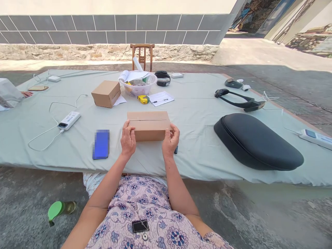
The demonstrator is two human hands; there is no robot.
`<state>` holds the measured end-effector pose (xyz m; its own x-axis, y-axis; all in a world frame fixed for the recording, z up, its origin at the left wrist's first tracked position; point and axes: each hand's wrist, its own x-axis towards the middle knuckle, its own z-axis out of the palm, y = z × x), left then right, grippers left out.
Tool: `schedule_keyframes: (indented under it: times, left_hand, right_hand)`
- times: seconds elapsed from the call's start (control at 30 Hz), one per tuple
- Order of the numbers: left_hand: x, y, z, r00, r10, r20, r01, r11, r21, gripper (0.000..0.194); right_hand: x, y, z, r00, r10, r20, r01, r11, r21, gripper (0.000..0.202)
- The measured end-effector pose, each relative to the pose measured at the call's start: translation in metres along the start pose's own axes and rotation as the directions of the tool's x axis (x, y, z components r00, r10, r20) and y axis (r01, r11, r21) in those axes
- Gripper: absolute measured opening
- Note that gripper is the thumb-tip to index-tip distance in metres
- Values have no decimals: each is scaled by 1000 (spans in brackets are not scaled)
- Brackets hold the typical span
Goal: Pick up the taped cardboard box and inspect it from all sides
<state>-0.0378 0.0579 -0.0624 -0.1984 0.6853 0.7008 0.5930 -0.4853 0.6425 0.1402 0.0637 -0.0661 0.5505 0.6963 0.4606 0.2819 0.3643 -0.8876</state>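
Observation:
A closed brown cardboard box (149, 125) is held between my two hands, close to the front edge of the cloth-covered table (197, 162). My left hand (128, 140) grips its left end, thumb on the near side. At the right end, my right hand (170, 140) holds it the same way. A small dark object (176, 150) shows partly beside my right wrist. To the left of my left hand lies a phone with a blue blurred screen (101, 144). Behind the held box are a yellow tape measure (143, 99) and a sheet of paper with a pen (164, 98).
Another cardboard box (105, 93) and a filled plastic basket (137, 89) stand farther back. A white power bank (69, 121) with a cable lies left. On the right are a black cushion (256, 141) and a black headset (238, 100). A person's hand (27, 94) rests far left.

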Motion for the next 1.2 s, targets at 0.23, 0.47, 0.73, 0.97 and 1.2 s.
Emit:
schedule_keyframes:
  times: [0.23, 0.47, 0.73, 0.97, 1.2]
  left_hand:
    - [-18, -36, 5, 997, 70, 29, -71, 996, 53, 45]
    - [-31, -56, 7, 982, -178, 68, 178, 984, 12, 70]
    - [-24, -56, 1, 945, -305, 120, 305, 952, 16, 48]
    - [-19, -48, -6, 941, -335, 53, 339, 935, -103, 43]
    - [-15, -32, -18, 944, -328, -32, 324, 941, -93, 57]
  right_hand:
    - [-18, 28, 6, 967, 217, 136, -207, 975, -85, 59]
    - [-26, 44, 9, 939, 262, 222, -210, 950, -233, 64]
    - [-27, 49, 11, 953, 211, 217, -158, 959, -236, 59]
    - [-27, 47, 10, 953, 210, 218, -165, 964, -208, 55]
    - [-27, 37, 7, 948, 196, 252, -174, 979, -106, 57]
